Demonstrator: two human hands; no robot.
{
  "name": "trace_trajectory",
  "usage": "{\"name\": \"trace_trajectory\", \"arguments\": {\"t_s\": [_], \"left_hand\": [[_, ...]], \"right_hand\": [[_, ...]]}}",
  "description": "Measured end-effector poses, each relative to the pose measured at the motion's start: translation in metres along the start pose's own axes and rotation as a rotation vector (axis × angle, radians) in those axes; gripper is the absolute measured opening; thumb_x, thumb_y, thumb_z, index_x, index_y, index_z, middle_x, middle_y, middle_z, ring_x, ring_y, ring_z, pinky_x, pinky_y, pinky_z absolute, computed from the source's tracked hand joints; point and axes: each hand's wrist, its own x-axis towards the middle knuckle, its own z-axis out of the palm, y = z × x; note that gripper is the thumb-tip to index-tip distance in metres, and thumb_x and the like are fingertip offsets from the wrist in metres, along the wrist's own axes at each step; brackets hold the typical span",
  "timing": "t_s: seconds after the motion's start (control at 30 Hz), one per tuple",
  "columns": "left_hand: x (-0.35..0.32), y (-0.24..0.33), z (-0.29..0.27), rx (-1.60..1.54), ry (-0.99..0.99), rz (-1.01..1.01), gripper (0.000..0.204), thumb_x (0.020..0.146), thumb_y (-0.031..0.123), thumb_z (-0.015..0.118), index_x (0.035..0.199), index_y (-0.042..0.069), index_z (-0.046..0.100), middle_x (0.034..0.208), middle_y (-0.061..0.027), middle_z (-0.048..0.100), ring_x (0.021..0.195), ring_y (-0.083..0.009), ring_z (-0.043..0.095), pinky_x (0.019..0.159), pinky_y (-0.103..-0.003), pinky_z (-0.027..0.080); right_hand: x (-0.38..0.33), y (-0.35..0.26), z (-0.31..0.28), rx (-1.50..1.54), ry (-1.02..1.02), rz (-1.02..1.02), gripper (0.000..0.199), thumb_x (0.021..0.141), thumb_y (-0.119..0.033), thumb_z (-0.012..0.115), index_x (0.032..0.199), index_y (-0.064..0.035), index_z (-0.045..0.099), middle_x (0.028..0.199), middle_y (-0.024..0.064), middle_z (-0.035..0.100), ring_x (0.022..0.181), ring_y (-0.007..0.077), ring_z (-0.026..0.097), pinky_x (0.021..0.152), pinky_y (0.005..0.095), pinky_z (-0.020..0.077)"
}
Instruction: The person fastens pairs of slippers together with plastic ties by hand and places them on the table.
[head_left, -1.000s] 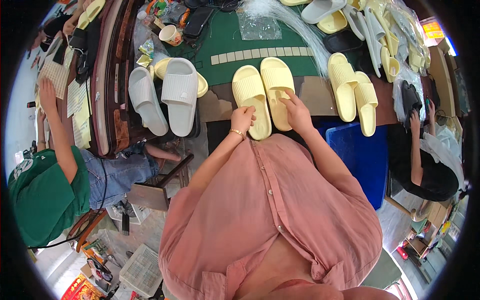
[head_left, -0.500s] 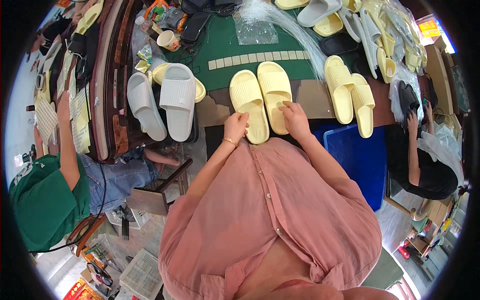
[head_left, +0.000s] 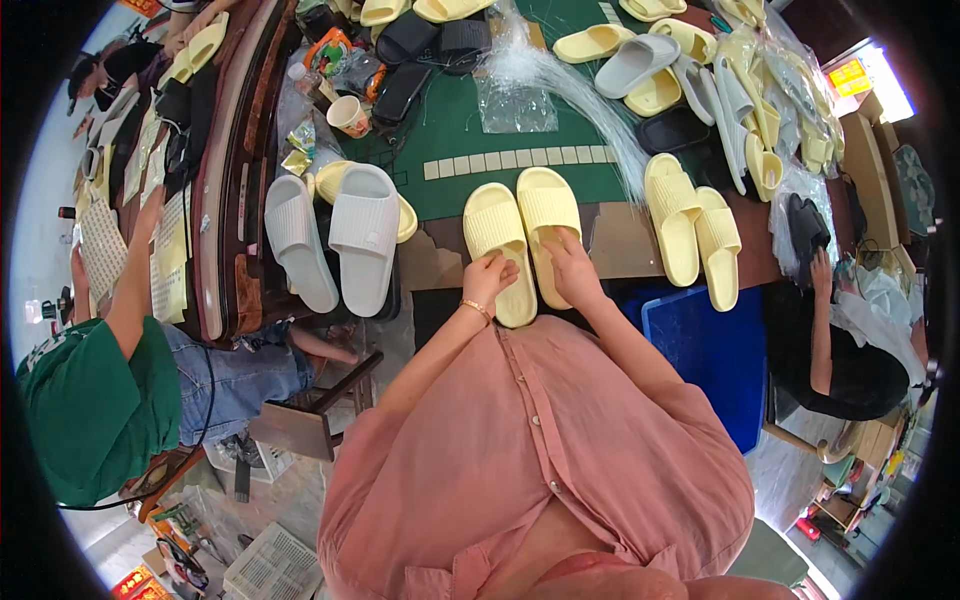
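Two pale yellow slide slippers with ribbed straps lie side by side at the table's front edge, toes pointing away. My left hand [head_left: 488, 280] rests over the footbed of the left yellow slipper [head_left: 516, 303], its fingers loosely bent and apart. Over the right yellow slipper [head_left: 551, 204] lies my right hand [head_left: 573, 268], fingers stretched toward the strap opening and covering part of the footbed. Neither hand grips anything that I can make out. A grey slipper pair [head_left: 362, 240] stands to the left, partly over another yellow slipper. Another yellow pair [head_left: 674, 220] is to the right.
A row of pale tiles [head_left: 520, 160] lies on the green mat [head_left: 450, 196]. Beyond are white strands [head_left: 565, 85], a paper cup [head_left: 347, 117] and piled slippers. A blue bin [head_left: 705, 370] stands below the table, right. Co-workers sit left [head_left: 100, 410] and right [head_left: 850, 360].
The whole view has shifted, so the table sits lower in it. My left hand has let go of the left slipper's edge and moved over its footbed. My right fingers have straightened toward the strap.
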Motion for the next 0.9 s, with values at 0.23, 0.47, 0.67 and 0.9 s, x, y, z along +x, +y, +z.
{"name": "trace_trajectory", "arguments": {"t_s": [0.23,0.47,0.67,0.9], "left_hand": [[-0.005,-0.006,0.001,-0.100,0.010,0.083,0.047,0.089,0.010,0.049,0.128,-0.011,0.034,0.105,-0.0165,0.056,0.094,-0.0222,0.057,0.084,-0.030,0.047],[-0.019,0.002,-0.012,0.234,0.062,0.210,0.024,0.088,0.013,0.053,0.103,-0.005,0.058,0.083,-0.0063,0.061,0.070,-0.0115,0.058,0.062,-0.023,0.048],[0.018,0.023,-0.036,0.467,0.328,0.599,0.018,0.086,0.015,0.056,0.093,0.000,0.062,0.074,-0.0043,0.061,0.064,-0.0097,0.057,0.056,-0.022,0.046],[0.089,0.054,-0.037,0.860,0.554,0.582,0.032,0.077,0.029,0.059,0.094,0.002,0.062,0.088,-0.0168,0.065,0.083,-0.0332,0.062,0.074,-0.039,0.049]], "right_hand": [[-0.007,0.001,-0.004,-0.079,0.070,-0.056,0.037,0.071,0.006,0.051,0.106,-0.0025,0.058,0.119,0.0219,0.048,0.104,0.0370,0.050,0.089,0.0412,0.0420],[0.002,0.006,-0.021,0.011,0.254,-0.063,0.029,0.072,0.004,0.055,0.099,-0.0038,0.060,0.108,0.0159,0.054,0.096,0.0330,0.052,0.083,0.0386,0.0441],[0.052,0.050,-0.024,-0.007,0.367,0.096,0.019,0.080,-0.006,0.054,0.098,-0.0040,0.060,0.106,0.0171,0.055,0.099,0.0342,0.052,0.084,0.0399,0.0432],[0.105,0.066,-0.006,-0.093,0.172,0.526,0.034,0.077,-0.036,0.058,0.081,-0.0021,0.065,0.079,0.0178,0.064,0.076,0.0339,0.062,0.069,0.0426,0.0486]]}}
